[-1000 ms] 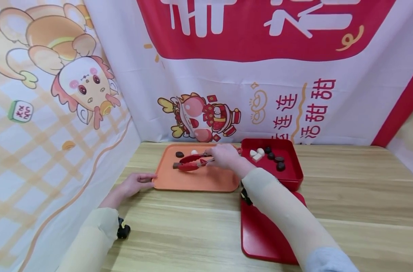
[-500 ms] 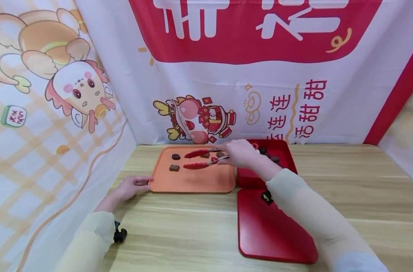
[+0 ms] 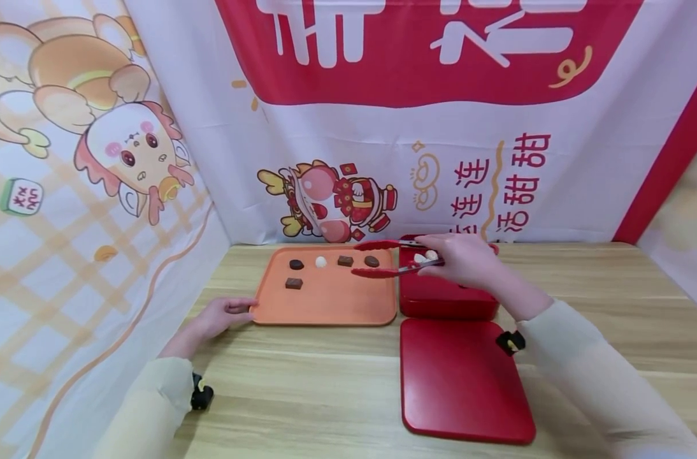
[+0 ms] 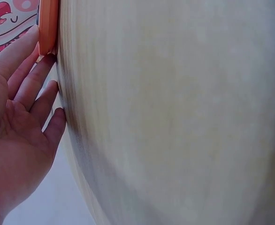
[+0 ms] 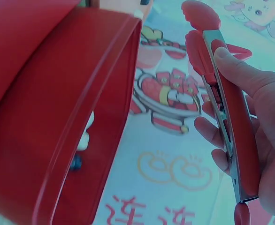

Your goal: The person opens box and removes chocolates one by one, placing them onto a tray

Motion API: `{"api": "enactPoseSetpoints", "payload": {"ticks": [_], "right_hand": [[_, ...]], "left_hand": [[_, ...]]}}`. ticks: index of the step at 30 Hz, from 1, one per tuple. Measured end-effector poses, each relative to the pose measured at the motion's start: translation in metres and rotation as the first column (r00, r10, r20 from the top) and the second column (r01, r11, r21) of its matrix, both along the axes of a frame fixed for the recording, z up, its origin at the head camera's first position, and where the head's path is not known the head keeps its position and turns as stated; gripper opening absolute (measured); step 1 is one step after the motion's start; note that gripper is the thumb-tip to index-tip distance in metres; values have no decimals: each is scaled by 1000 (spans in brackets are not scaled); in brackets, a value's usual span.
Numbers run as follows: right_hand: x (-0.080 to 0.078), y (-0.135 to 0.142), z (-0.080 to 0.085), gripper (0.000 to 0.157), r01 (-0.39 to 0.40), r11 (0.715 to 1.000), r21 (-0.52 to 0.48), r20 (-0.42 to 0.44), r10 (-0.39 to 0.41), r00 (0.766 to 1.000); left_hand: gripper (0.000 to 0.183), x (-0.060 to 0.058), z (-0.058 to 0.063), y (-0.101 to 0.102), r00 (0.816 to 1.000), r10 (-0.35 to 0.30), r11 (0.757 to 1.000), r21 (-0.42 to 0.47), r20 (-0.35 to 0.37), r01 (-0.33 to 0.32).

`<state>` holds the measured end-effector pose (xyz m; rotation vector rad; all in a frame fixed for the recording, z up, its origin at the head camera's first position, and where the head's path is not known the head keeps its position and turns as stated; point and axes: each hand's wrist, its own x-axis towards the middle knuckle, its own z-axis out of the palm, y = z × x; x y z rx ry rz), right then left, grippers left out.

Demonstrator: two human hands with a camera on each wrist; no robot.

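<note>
My right hand [image 3: 462, 258] grips red-tipped metal tongs [image 5: 231, 117]. Their arms are apart with nothing between the tips, over the gap between the orange tray [image 3: 337, 312] and the red box [image 3: 448, 308]. On the tray lie a dark round chocolate [image 3: 296, 264], a white one [image 3: 321, 262], a brown block [image 3: 345, 261], a brown oval [image 3: 372, 261] and, nearer, another brown block [image 3: 294, 284]. White pieces [image 3: 425, 257] show in the box; the hand hides others. My left hand [image 3: 219, 317], fingers fairly straight, touches the tray's left edge.
A flat red lid [image 3: 466, 382] lies on the wooden table [image 3: 302, 395] in front of the box. Printed cloth [image 3: 348, 127] hangs close behind the tray and box, and more patterned cloth [image 3: 96, 268] stands along the left side.
A second ago the tongs held the near brown block at the tray's left; they let it go and spread. The right hand has since carried them right, to the box. The left hand stays.
</note>
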<state>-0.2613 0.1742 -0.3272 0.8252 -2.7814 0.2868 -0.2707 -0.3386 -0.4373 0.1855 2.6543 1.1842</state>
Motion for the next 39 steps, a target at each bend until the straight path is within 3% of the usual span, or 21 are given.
{"api": "enactPoseSetpoints", "payload": {"ticks": [8,15,24,31,39], "right_hand": [[14,44,-1,68,77,996,-47,4,-77,997],[25,72,-8,69,157,987,-32,78,-154,985],[31,101,-21,72,143,989,-36,103,-139,985],[29,110,-30,72,147,989,-16,109,-145,983],[7,109,-31,73,137,989,56,110,-142,984]], "left_hand": [[47,0,0,1,1000,4,1000,3,8,-4],[48,1,1,1,1000,-3,1000,-1,12,3],[48,1,2,2,1000,-7,1000,-3,11,7],[48,0,0,-1,1000,0,1000,-9,11,0],[48,-2,-1,-1,1000,8,1000,-8,18,-8]]}}
